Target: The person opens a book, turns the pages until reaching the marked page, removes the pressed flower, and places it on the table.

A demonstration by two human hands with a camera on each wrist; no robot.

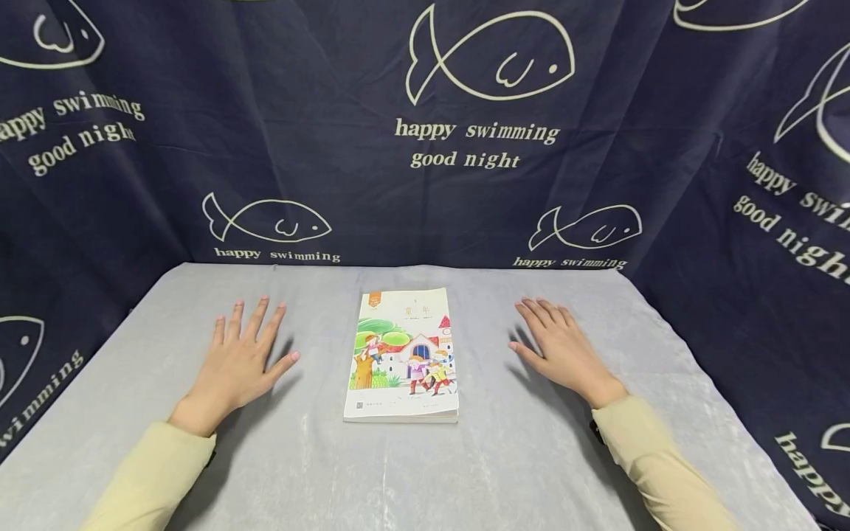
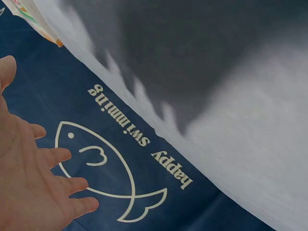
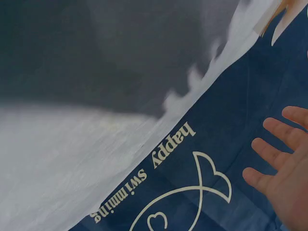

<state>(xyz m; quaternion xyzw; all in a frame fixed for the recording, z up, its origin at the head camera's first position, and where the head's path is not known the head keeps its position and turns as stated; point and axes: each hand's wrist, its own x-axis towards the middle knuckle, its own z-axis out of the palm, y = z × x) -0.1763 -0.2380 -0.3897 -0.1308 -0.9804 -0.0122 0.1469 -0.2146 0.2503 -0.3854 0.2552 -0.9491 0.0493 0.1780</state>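
A paperback book [image 1: 403, 354] with an illustrated cover of children, a tree and a house lies closed in the middle of the table. To its left, my left hand [image 1: 242, 361] is held palm down over the cloth with fingers spread. My right hand [image 1: 561, 346] is on the other side of the book, palm down, its fingers straight and the thumb apart. Both hands are apart from the book and hold nothing. In the left wrist view a corner of the book [image 2: 41, 21] shows at the top left, beyond the left hand [image 2: 36, 168].
A pale grey cloth [image 1: 412, 479] covers the table, with shadows of the hands on it. Dark blue curtains [image 1: 372, 177] printed with fish outlines and lettering stand behind the table and along both sides.
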